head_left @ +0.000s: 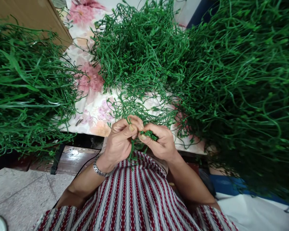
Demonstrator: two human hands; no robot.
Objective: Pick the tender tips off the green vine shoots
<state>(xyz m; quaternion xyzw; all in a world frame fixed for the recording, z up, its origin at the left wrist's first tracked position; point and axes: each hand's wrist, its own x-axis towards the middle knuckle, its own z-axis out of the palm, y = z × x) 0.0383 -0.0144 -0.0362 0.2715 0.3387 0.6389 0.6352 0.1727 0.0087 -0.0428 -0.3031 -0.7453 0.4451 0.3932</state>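
Note:
My left hand [120, 141] and my right hand [160, 142] meet just above my lap, fingertips together. Both pinch a thin green plastic sprig [149, 134] whose stem hangs down between the palms. A metal watch band [98, 168] circles my left wrist. Directly beyond the hands lies a tangled heap of the same green sprigs [139, 54] on a flowered cloth [91, 83].
A much larger mass of green sprigs [243, 89] fills the right side. Another pile of green strands [24, 89] lies at the left, beside a cardboard box [33, 16]. Tiled floor [21, 195] shows at lower left, and my striped garment [135, 199] covers my lap.

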